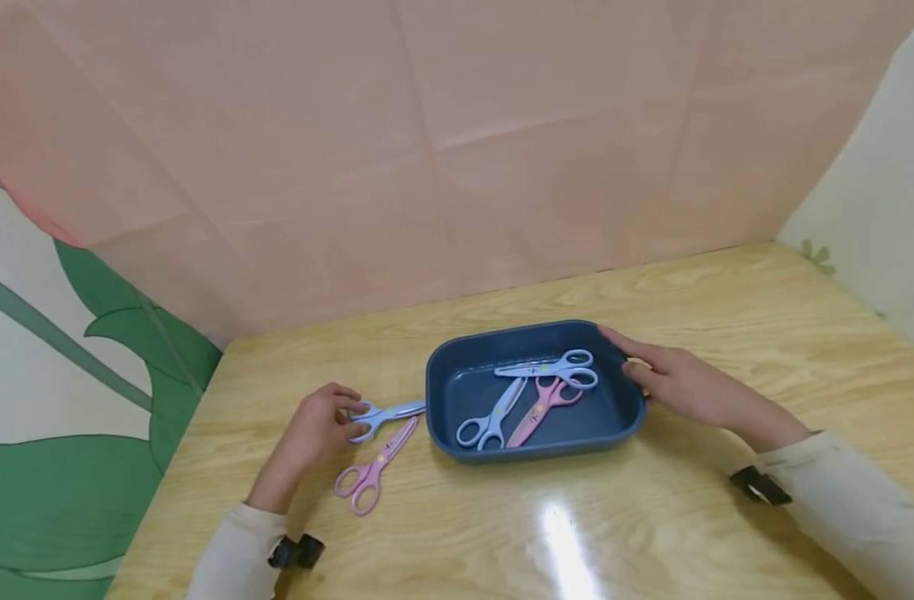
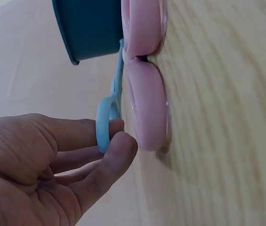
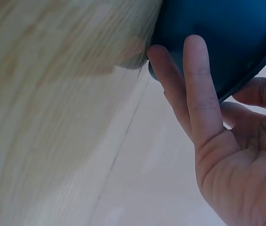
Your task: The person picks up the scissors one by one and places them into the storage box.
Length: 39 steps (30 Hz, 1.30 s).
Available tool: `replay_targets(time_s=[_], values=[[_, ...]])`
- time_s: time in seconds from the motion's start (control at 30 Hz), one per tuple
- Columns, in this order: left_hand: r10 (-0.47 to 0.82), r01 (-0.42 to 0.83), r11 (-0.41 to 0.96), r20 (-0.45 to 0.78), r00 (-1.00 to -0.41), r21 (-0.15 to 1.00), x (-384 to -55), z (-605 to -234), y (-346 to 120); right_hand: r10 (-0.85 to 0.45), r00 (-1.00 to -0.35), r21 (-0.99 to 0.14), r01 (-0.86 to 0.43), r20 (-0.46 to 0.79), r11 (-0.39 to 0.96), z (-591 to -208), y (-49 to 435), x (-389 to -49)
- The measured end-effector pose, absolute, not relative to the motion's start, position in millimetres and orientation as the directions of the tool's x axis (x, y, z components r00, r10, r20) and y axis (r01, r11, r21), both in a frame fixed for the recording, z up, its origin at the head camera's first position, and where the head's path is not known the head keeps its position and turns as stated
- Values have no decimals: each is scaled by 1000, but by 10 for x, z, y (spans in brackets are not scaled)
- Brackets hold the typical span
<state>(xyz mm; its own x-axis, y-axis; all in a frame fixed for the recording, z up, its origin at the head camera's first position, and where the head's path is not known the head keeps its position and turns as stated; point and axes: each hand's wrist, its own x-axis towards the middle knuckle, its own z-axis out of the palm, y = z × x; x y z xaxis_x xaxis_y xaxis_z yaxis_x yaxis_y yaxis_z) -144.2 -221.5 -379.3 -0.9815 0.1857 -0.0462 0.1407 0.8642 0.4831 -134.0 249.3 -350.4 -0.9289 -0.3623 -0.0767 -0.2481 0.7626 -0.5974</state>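
Observation:
My left hand [image 1: 323,427] is at the left, its thumb and fingers pinching a handle loop of light blue scissors [image 1: 387,413]; the blades point right, their tips at the side of a dark blue bin [image 1: 457,385]. In the left wrist view the blue loop [image 2: 103,123] sits between thumb and fingers. Pink scissors [image 1: 372,468] lie on the table just below. At the bin's right end, my right hand [image 1: 685,385] grips the wall, thumb over the rim and fingers along the outside. Inside the bin lie two light blue scissors [image 1: 497,414] and pink scissors [image 1: 541,410].
The bin rests on a wood-grain table [image 1: 494,525]. A pinkish sheet [image 1: 457,167] hangs behind the table's back edge. Green leaf shapes [image 1: 67,467] cover the surface at the left, and a pale wall [image 1: 869,217] stands at the right.

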Motion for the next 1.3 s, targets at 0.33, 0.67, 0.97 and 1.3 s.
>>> replay_targets(time_s=[0.33, 0.67, 0.97, 1.3], values=[[195, 165, 838, -5, -981, 520, -1438, -3779, -2179, -373, -927, -566, -281, -51, 775, -3510, 2499, -1357], [164, 151, 832, 22, -986, 534, -1438, -3785, -2176, -378, -925, -556, -298, -30, 776, -3513, 2491, -1353], [177, 194, 830, 83, -981, 523, -1470, -3801, -2189, -375, -926, -565, -289, -39, 773, -3492, 2470, -1333], [235, 280, 795, 153, -960, 539, -1498, -3795, -2214, -351, -934, -562, -255, -69, 787, -3470, 2464, -1312]])
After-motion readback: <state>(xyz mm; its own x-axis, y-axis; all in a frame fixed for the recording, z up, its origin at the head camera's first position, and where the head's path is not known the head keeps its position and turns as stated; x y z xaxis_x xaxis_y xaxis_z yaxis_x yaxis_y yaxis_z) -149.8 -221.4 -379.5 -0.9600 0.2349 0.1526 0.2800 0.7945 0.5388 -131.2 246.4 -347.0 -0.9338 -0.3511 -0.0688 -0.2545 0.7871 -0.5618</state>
